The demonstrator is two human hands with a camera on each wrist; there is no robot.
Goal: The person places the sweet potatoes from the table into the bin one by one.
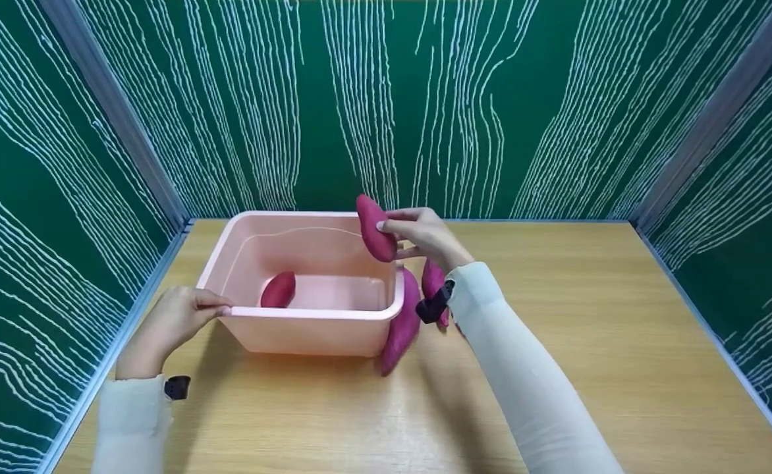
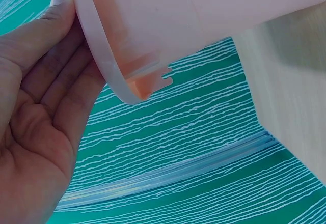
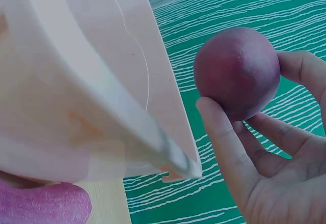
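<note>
My right hand (image 1: pixel 425 234) pinches a reddish sweet potato (image 1: pixel 377 229) between thumb and fingers, over the right rim of a pink plastic bin (image 1: pixel 313 336). In the right wrist view this sweet potato (image 3: pixel 237 74) appears end-on, beside the bin's rim. At the bin's near left corner, my left hand (image 1: pixel 174 322) grips the rim with the thumb on top; in the left wrist view its fingers curl under the lip. One red sweet potato (image 1: pixel 278 289) lies inside the bin on the left.
A long purple sweet potato (image 1: pixel 402 322) lies on the wooden table (image 1: pixel 557 316) against the bin's right side. More purple sweet potato (image 1: pixel 433 280) shows beside it, partly behind my right wrist. Green panels (image 1: pixel 419 99) with white wavy lines border the table at the back and sides.
</note>
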